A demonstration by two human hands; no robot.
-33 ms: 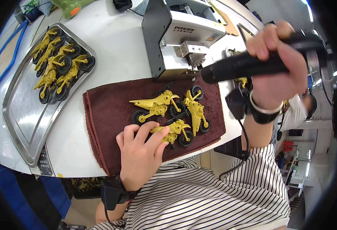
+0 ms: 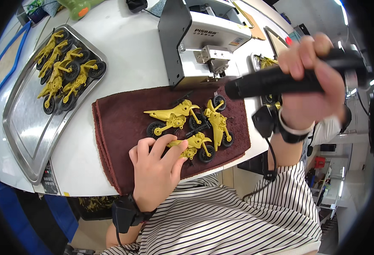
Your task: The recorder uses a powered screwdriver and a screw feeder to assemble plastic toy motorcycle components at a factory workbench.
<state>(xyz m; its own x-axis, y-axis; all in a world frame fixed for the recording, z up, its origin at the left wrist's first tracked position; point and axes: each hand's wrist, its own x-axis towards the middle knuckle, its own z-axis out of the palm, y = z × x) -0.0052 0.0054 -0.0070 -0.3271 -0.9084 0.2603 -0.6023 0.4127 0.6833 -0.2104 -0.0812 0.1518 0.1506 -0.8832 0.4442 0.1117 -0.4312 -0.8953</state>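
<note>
Three yellow toy motorcycles with black wheels lie on a folded brown towel (image 2: 119, 123). My left hand (image 2: 159, 163) grips the rear of the near toy motorcycle (image 2: 194, 143) between fingers and thumb, hiding its back end. Just beyond it lies a second toy motorcycle (image 2: 174, 115), and a third toy motorcycle (image 2: 216, 125) stands crosswise at the right. Held up above the towel's right side, my right hand (image 2: 308, 80) is wrapped round a black electric screwdriver (image 2: 263, 81). The narrow end of this tool points left; no bit can be made out.
A grey-and-silver screw feeder (image 2: 210, 38) stands behind the towel. At the left, a metal tray (image 2: 19, 119) holds several more toy motorcycles (image 2: 63, 70). Another tray (image 2: 257, 63) with yellow parts sits partly behind my right hand. A person's white sleeve (image 2: 325, 129) shows at the right.
My right hand and the electric screwdriver have shifted slightly down and to the right. My left hand and the toy motorcycles keep their places.
</note>
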